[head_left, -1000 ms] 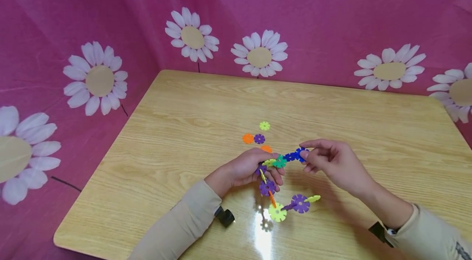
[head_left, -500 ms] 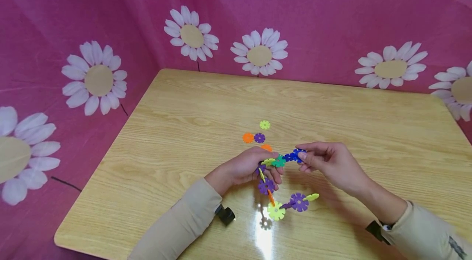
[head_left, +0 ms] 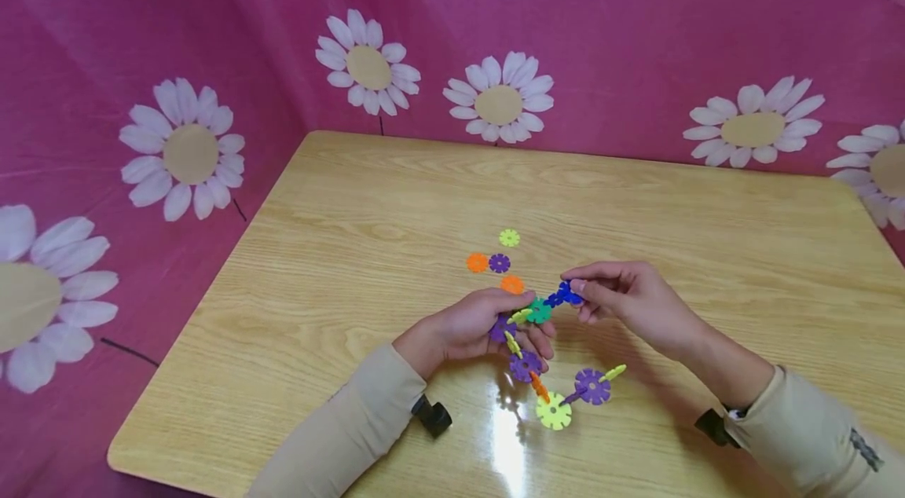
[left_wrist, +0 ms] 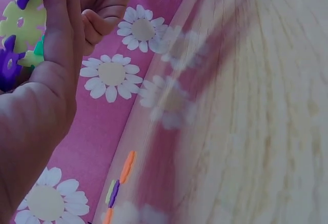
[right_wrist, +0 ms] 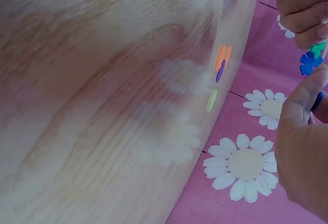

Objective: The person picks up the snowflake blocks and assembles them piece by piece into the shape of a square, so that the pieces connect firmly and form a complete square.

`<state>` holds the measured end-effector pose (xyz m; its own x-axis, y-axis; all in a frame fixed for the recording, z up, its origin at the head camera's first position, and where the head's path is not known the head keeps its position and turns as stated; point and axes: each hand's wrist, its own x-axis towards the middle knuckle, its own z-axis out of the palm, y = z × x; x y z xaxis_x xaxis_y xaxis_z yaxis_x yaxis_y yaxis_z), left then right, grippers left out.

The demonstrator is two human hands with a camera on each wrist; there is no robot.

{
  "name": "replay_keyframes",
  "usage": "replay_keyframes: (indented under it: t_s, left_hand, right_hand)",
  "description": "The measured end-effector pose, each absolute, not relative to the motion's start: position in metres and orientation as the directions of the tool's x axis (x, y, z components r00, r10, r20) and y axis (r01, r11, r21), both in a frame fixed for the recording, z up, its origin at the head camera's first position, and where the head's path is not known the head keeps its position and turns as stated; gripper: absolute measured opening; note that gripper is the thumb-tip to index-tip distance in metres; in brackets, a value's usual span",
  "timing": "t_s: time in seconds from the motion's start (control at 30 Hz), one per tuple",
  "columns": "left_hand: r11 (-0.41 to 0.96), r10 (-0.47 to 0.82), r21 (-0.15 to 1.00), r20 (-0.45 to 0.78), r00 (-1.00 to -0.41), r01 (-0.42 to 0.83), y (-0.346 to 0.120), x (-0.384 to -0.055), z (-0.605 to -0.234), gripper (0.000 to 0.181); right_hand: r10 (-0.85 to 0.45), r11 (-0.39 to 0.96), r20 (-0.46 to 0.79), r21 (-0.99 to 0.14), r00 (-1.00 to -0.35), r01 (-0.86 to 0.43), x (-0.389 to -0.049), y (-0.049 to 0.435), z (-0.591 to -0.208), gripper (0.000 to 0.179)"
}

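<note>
A chain of notched snowflake discs, yellow, purple, orange, green and blue, runs between my hands above the table. My left hand pinches it near the green disc, thumb on top and fingers beneath. From there the chain hangs toward me through purple discs and an orange one to a yellow-green disc, then turns right to a purple disc. My right hand pinches the blue disc at the other end between thumb and forefinger. In the right wrist view a blue disc shows beside the green one.
Loose discs lie flat on the wooden table beyond my left hand: a yellow-green disc, a purple disc, an orange disc and another orange disc. A pink flowered cloth hangs behind the table.
The hanging part of the chain has swung right and turned a little. My right hand has come slightly left with the blue disc; my left hand stays nearly in place.
</note>
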<state>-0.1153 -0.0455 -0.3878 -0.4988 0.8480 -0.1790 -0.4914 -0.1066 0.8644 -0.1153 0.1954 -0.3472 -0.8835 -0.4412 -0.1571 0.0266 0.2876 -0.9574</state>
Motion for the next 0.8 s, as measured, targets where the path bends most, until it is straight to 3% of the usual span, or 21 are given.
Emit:
replay_keyframes:
  t_s: [0.27,0.43,0.57,0.8]
  left_hand:
    - [-0.105,0.875,0.832,-0.183,-0.448,-0.545,-0.045,-0.118,-0.391,0.065]
    - [-0.124,0.889,0.807,-0.167,-0.425,-0.577,-0.041,-0.118,-0.392,0.064]
    - [-0.162,0.882,0.791,-0.152,-0.446,-0.591,-0.036,-0.118,-0.393,0.057]
    - [-0.169,0.826,0.814,-0.191,-0.531,-0.556,-0.031,-0.121,-0.391,0.051]
  right_hand:
    - [-0.453,0.267,-0.204,-0.960,-0.868,0.087,-0.121,0.191,-0.352,0.037]
    - [-0.540,0.251,-0.207,-0.965,-0.816,0.078,-0.123,0.184,-0.351,0.038]
    - [-0.592,0.251,-0.179,-0.967,-0.786,0.031,-0.125,0.178,-0.350,0.034]
    - [-0.589,0.263,-0.112,-0.963,-0.800,-0.058,-0.127,0.175,-0.353,0.028]
